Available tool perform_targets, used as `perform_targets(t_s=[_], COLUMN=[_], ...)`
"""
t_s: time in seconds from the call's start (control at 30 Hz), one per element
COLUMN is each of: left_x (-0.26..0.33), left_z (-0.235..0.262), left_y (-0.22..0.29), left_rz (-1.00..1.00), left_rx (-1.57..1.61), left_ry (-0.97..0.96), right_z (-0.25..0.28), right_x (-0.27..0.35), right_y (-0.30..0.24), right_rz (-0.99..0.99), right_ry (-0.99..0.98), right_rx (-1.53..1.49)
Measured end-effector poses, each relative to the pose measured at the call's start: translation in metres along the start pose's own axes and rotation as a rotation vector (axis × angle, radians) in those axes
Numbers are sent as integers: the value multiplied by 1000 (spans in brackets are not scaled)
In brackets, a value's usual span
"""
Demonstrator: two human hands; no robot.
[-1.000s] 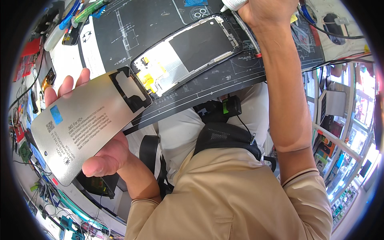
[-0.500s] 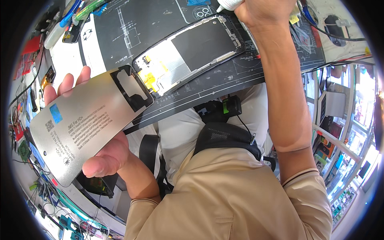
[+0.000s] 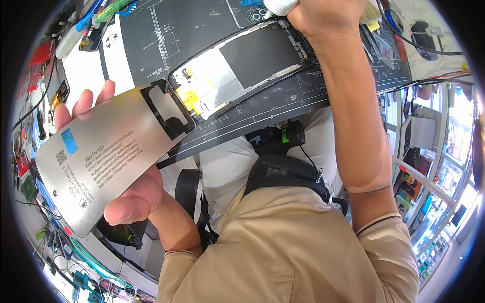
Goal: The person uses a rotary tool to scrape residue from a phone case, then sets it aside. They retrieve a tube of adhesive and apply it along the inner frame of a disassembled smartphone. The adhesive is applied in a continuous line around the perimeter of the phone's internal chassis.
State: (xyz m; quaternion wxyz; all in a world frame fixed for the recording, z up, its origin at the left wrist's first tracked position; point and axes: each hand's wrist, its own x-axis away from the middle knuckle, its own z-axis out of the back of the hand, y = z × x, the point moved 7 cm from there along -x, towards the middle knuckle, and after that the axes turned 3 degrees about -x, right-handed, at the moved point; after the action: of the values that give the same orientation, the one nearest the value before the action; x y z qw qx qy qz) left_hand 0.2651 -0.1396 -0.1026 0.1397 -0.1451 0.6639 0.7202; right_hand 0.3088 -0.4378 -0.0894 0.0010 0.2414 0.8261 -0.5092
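My left hand supports a phone display panel from beneath, its fingertips at the far edge and its thumb at the near one. The panel's silvery printed back faces up, with a small blue sticker. One end meets the phone frame, which lies on the black work mat with its metal inside and yellow flex parts showing. At the frame's far right corner, my right hand grips a white nozzled bottle. Its tip is close to the frame's far edge; I cannot tell whether they touch. The picture's upper edge cuts off part of that hand.
At the upper left lie a green-handled tool and another phone. Tweezers and a dark computer mouse lie beyond my right forearm. Cables run along the right. A glass display case stands to the right.
My right hand and the bottle have moved slightly left along the frame's far edge. The phone frame has shifted a little to the right. The display panel and left hand have hardly moved.
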Motion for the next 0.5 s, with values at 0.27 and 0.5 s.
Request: perform_targets(t_s=[0.27, 0.5], left_x=[0, 0], left_z=[0, 0], left_y=[0, 0], left_rz=[1, 3], left_rx=[2, 33], left_ry=[-2, -21], right_z=[-6, -14], right_x=[0, 1], right_y=[8, 16], right_rz=[-67, -92], right_ry=[42, 13], right_rx=[-41, -95])
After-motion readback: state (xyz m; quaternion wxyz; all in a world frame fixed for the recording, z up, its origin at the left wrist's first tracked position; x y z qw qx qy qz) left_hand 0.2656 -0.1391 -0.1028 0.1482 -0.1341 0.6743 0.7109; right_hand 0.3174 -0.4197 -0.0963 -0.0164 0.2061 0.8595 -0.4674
